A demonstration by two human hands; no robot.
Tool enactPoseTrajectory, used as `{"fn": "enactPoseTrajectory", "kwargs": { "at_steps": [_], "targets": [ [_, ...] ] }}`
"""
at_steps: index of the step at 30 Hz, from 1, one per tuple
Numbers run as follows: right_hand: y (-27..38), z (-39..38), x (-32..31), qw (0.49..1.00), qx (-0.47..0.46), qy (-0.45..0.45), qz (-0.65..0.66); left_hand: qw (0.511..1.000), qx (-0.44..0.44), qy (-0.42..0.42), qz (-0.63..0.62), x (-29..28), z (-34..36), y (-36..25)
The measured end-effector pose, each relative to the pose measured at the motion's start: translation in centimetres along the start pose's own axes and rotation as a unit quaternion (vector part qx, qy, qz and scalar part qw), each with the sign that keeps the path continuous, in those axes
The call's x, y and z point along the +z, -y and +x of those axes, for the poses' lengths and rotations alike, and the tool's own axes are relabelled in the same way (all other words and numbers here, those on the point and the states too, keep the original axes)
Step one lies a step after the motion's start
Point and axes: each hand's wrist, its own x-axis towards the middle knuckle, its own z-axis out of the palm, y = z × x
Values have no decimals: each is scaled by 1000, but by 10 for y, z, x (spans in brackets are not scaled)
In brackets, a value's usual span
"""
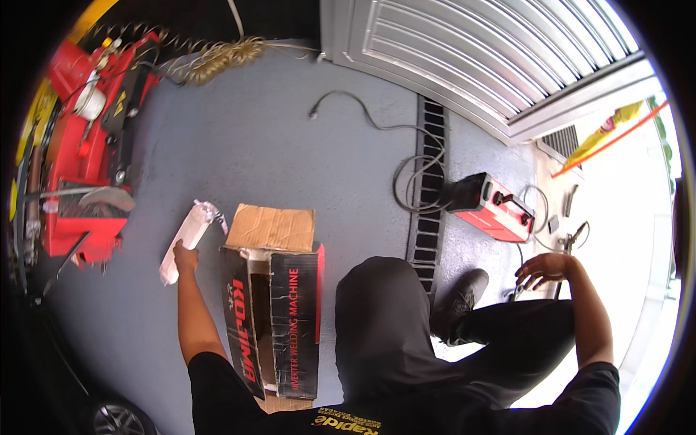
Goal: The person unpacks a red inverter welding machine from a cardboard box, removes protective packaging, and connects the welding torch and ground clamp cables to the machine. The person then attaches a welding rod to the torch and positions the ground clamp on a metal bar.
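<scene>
My left hand (185,255) grips a long white wrapped package (194,230) beside an open black cardboard box (297,319) with red lettering and a brown flap (272,225) folded out. My right hand (542,270) hangs above the right side of my bent legs, its fingers apart and holding nothing. Beyond it, a red and black boxy machine (493,214) stands near a drain grate, with cables running from it. Small dark tools and leads (576,239) lie near that hand, partly hidden.
Red wheeled equipment (87,225) is at the left, with a coiled hose (217,58) behind it. A drain grate (422,246) crosses the floor under a looped cable. A slatted metal door (464,51) is at the upper right, a car wheel (116,418) at the lower left.
</scene>
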Motion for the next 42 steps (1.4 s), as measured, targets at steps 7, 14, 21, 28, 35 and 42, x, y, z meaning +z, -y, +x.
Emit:
{"fn": "enactPoseTrajectory", "kwargs": {
  "at_steps": [7,14,21,28,35,42],
  "targets": [
    [-64,-6,8,987,99,-114,62,995,-26,23,94,8,65,-2],
    [-104,-9,20,985,117,-106,70,972,-67,54,217,24,47,-27],
    [-123,4,17,982,93,-117,114,977,-40,19,209,29,53,-26],
    [-130,6,15,979,131,-126,90,955,28,49,292,21,36,-44],
    [-55,-10,-4,987,44,-151,13,941,105,139,290,46,26,-54],
    [6,4,28,989,-3,-106,-107,926,170,308,135,79,17,-83]
  ]
}}
